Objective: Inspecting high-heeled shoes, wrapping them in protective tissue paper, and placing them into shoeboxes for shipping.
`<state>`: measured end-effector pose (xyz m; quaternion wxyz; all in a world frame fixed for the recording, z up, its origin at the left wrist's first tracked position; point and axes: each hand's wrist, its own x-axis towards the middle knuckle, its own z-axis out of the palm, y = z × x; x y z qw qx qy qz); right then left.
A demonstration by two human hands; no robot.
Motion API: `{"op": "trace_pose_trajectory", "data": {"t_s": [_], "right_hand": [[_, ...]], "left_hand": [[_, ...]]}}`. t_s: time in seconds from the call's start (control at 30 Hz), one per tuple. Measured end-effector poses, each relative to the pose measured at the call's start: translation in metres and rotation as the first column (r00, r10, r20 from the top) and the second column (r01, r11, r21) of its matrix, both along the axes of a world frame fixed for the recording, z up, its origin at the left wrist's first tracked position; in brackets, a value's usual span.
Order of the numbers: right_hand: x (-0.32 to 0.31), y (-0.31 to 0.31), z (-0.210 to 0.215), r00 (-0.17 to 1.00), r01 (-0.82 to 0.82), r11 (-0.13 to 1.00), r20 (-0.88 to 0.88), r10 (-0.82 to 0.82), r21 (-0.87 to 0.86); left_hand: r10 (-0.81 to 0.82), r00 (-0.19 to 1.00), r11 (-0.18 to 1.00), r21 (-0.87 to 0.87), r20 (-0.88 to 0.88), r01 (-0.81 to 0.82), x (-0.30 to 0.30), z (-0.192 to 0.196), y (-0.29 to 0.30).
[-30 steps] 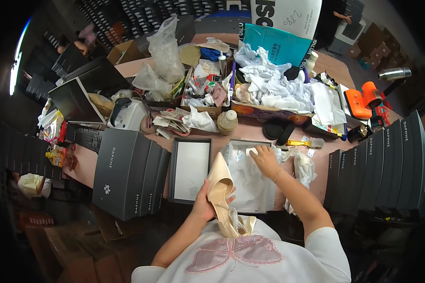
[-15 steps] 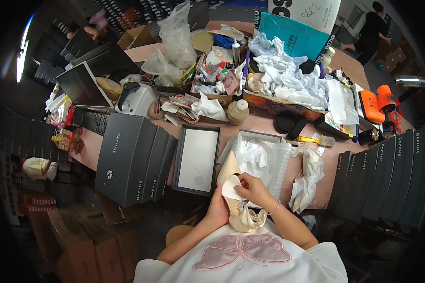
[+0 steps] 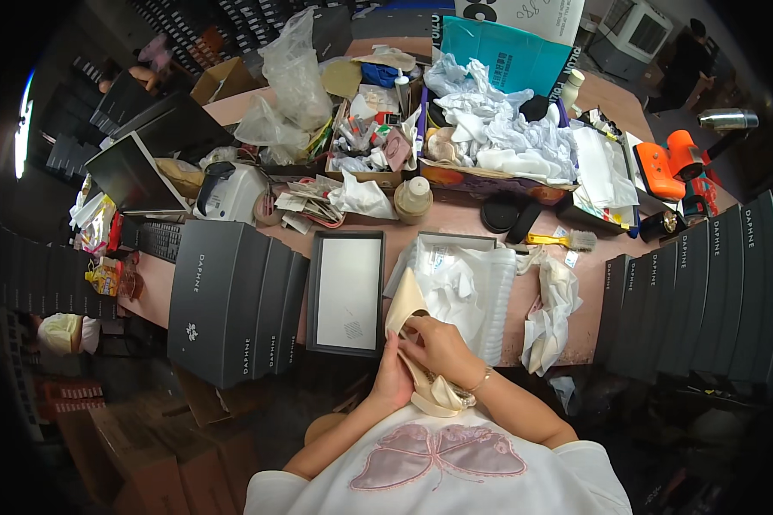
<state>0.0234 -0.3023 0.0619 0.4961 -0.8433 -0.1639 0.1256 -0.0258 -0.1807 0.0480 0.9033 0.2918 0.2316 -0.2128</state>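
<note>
A cream pointed-toe shoe (image 3: 407, 296) is held up in front of my chest, its toe pointing away from me. My left hand (image 3: 392, 376) is closed around its left side, with the thumb up along the edge. My right hand (image 3: 442, 350) is bent over the opening, fingers reaching in behind the toe; their tips and anything pinched there are hidden. Toward me, a cream bow with a beaded strap (image 3: 445, 396) hangs at the heel end. Just beyond lies an open shoebox (image 3: 500, 296) with white tissue paper (image 3: 455, 287) and translucent wrap inside.
An open dark box lid (image 3: 349, 257), pale inside, lies left of the tissue-filled box. Dark shoeboxes (image 3: 210, 300) stand at left, more (image 3: 696, 292) at right. A wrapped bundle (image 3: 551, 313) and a yellow-handled brush (image 3: 563, 241) lie right; cluttered bins (image 3: 498, 176) line the back.
My right hand has shifted deeper toward the toe and now covers the opening. A white insole-like pad, visible under its fingers before, is hidden now. The whole view has swung slightly.
</note>
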Motion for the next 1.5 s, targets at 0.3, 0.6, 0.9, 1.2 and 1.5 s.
{"op": "trace_pose_trajectory", "data": {"t_s": [0.3, 0.6, 0.9, 1.2, 1.5], "right_hand": [[0.057, -0.083, -0.114, 0.875, 0.273, 0.685, 0.470, 0.115, -0.676], [0.025, -0.038, 0.025, 0.996, -0.014, 1.000, 0.085, 0.012, 0.019], [0.021, 0.010, -0.017, 0.823, 0.096, 0.831, 0.513, 0.244, -0.548], [0.053, -0.078, -0.110, 0.908, 0.272, 0.720, 0.418, 0.028, -0.638], [0.000, -0.020, -0.032, 0.975, -0.060, 0.976, 0.198, 0.103, -0.210]], "left_hand": [[-0.225, 0.952, 0.973, 0.009, -0.207, 0.232, -0.004, -0.017, 0.014], [-0.183, 0.963, 0.981, 0.027, -0.195, 0.192, 0.000, -0.030, 0.023], [-0.093, 0.967, 0.996, -0.009, -0.235, 0.093, -0.015, -0.027, 0.010], [-0.113, 0.946, 0.993, -0.005, -0.305, 0.117, -0.008, -0.018, 0.023], [-0.105, 0.986, 0.994, -0.053, -0.127, 0.099, -0.006, -0.024, 0.007]]}}
